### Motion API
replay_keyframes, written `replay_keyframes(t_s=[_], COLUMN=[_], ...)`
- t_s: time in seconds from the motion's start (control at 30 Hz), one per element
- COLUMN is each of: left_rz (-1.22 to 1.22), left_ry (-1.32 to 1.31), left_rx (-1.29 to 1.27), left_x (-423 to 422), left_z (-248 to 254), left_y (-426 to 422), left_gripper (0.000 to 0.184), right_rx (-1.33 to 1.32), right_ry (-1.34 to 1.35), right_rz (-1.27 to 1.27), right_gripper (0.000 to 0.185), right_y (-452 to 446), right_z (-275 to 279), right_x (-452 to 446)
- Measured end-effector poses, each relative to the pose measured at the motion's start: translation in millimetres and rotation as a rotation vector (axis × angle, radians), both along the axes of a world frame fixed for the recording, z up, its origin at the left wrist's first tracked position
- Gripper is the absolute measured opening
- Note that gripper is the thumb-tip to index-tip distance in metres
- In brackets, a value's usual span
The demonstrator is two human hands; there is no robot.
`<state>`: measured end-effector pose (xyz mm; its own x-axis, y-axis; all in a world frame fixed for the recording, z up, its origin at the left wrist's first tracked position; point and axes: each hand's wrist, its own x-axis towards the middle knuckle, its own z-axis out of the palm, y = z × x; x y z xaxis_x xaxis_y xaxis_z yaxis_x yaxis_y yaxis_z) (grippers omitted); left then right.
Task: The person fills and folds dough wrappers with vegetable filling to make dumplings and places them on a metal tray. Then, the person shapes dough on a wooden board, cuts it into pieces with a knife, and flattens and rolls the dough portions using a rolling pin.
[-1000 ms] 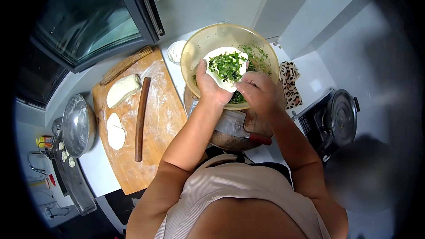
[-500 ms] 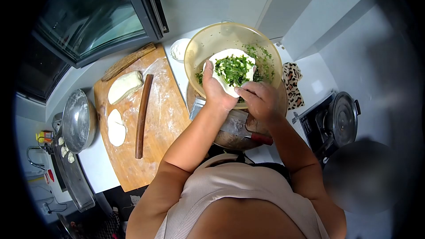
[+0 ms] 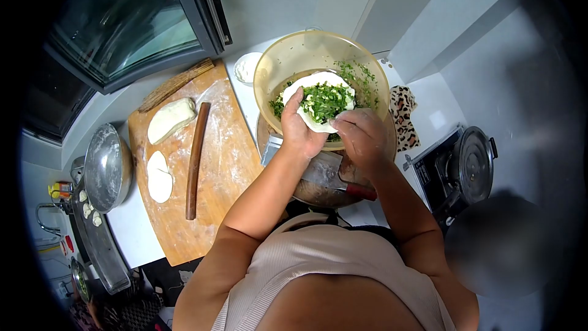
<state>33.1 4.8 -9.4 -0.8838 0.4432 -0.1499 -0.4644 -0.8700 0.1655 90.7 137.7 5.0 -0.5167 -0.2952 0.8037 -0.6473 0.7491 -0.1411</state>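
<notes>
A round white dough wrapper [image 3: 326, 77] topped with chopped green filling [image 3: 324, 102] rests in my left hand [image 3: 304, 133], above the large yellowish bowl [image 3: 262, 99]. The left palm supports it from below, and the thumb curls over its left edge. My right hand [image 3: 362, 138] is closed at the wrapper's near right edge, fingertips pinching the dough. More chopped greens [image 3: 361, 79] cling to the bowl's inner wall. The wrapper's underside and most left fingers are hidden.
Left, a floured wooden board [image 3: 226, 190] bears a rolling pin [image 3: 197, 159], a dough lump [image 3: 171, 121] and flattened dough [image 3: 160, 178]. A cleaver [image 3: 324, 170] lies below the bowl. A metal bowl [image 3: 108, 168], a tray [image 3: 109, 251] and a lidded pan [image 3: 476, 162] stand around.
The wrapper's near edge has drawn up toward my right fingers, and its far edge shows more. At lower left, a person's arm with a dish has come into view.
</notes>
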Motion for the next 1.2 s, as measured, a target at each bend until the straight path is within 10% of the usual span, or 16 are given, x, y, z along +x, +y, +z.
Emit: replay_keyframes(t_s=[0.6,1.2], left_rz=[-0.075,-0.059], left_ry=[0.144,0.467], left_rx=[-0.125,-0.068], left_x=[7,-3], left_z=[-2,-18], left_y=[-9,-13], left_gripper=[0.034,0.077], right_rx=[-0.167,-0.119], right_ry=[-0.352,-0.458], right_rz=[-0.071,-0.172], right_gripper=[0.016,0.018], right_y=[-11,-15], right_z=[30,59], right_x=[-27,-46])
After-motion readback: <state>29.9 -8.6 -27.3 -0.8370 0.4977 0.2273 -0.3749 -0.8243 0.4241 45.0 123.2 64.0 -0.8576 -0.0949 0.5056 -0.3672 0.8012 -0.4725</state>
